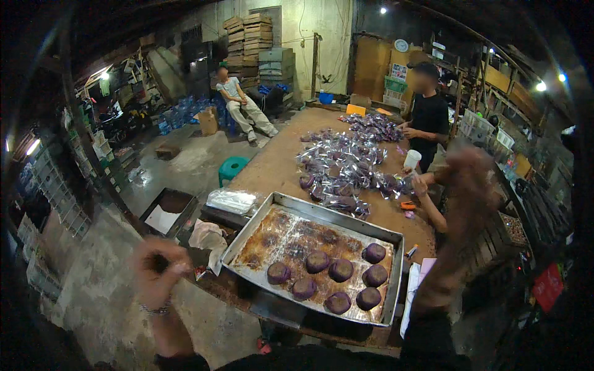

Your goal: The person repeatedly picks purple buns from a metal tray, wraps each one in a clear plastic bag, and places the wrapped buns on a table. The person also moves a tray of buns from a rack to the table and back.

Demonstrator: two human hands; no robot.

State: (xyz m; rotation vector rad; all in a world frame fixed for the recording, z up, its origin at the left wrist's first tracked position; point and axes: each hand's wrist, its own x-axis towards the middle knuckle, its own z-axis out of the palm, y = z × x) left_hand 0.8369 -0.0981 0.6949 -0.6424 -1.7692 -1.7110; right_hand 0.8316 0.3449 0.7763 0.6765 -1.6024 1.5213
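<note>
Left hand [162,263], close in: its fingers curl into a loose ring over the floor, and whether they pinch anything, I can't tell. To their right, well apart, sit eight purple buns [341,270], gathered toward the near and right sides of the metal tray [284,235]. A crumpled pale cloth [209,237] lies between those fingers and the tray, right by its corner; past them there's a dark bin [167,211] and a stack of clear plastic [230,202].

Over on the right, the right hand [467,176] is up high, blurred, its finger spread impossible to read. It blocks the view there, with a co-worker's hand [421,185] poking out just left of it. Further left of those right fingers, a heap of shiny wrapped packets [346,161] covers the table [272,161]. Beyond them stands a person in black [430,117]; deeper still, past the green stool [232,168], somebody's seated [238,102] near stacked wooden crates [249,37].
</note>
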